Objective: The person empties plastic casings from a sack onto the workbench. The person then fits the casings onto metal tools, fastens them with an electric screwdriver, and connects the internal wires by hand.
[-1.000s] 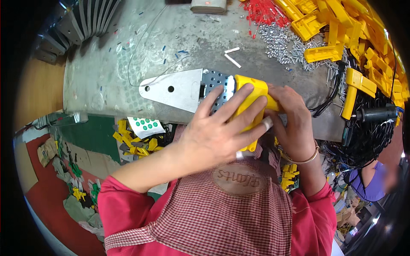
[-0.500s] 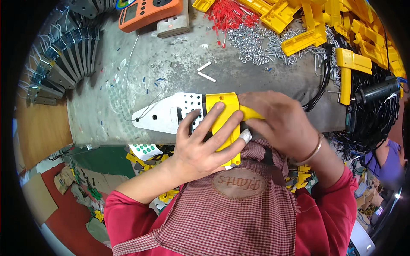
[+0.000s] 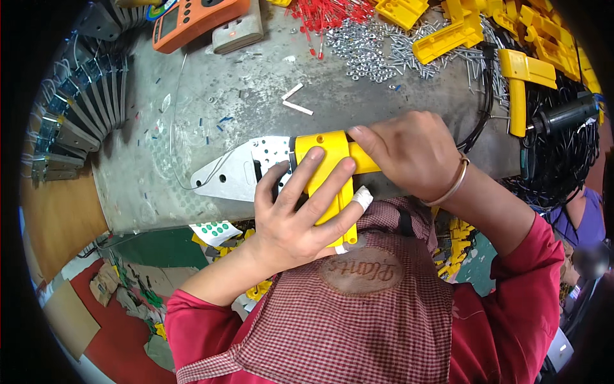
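Left hand (image 3: 293, 221), spread, clasps one yellow housing (image 3: 334, 142); right hand (image 3: 417, 153) grips its one handle (image 3: 364, 160).

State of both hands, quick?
Left hand: spread across the yellow housing, holding it.
Right hand: closed on the yellow handle.

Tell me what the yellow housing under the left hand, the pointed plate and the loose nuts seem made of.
Yellow housing: probably moulded plastic, smooth with a slight sheen and even colour.
Pointed plate: likely metal, matt silver-grey, flat with clean round holes; which metal is unclear.
Nuts: apparently metal, bright silvery finish, judging by their glints.
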Tool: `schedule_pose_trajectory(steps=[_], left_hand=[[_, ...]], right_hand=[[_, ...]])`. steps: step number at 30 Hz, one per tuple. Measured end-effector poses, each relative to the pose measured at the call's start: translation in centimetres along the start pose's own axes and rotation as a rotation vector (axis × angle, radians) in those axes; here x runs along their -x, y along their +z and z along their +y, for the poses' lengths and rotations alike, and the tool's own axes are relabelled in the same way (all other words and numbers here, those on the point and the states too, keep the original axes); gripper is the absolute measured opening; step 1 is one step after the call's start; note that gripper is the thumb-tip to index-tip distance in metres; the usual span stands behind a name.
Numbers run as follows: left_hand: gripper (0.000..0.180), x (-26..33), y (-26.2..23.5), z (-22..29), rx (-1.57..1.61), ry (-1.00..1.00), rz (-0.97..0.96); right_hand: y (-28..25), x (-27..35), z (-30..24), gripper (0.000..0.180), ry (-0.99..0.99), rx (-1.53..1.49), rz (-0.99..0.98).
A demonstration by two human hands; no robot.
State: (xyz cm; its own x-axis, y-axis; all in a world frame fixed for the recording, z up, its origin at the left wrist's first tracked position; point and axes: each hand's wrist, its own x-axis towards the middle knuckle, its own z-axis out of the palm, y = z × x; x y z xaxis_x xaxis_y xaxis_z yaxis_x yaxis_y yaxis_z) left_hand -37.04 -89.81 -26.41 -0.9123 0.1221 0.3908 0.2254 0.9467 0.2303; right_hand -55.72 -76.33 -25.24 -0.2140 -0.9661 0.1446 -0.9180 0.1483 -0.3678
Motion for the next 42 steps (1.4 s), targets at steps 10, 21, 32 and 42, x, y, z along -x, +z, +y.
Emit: schedule_pose_trajectory(steps=[10,21,32,42], left_hand=[[0.035,-2.2,-2.5,-0.1,0.024,-0.011,-0.31],[0.045,-4.9,-0.7,1.0,0.075,0.068,-0.295],[0.042,-4.1,0.2,2.1,0.12,-0.001,-0.254],[0.04,-3.5,0.7,2.6,0.166,-0.036,-0.16]], right_hand=[[-0.5,0.2,-0.4,0.026,0.085,-0.04,0.146],[-2.8,0.2,8.6,0.022,0.47,0.04,0.243],[-5.4,0.5,8.0,0.016,0.752,-0.695,0.157],[-4.9,-3.1,1.0,0.02,-0.152,-0.174,-0.073]])
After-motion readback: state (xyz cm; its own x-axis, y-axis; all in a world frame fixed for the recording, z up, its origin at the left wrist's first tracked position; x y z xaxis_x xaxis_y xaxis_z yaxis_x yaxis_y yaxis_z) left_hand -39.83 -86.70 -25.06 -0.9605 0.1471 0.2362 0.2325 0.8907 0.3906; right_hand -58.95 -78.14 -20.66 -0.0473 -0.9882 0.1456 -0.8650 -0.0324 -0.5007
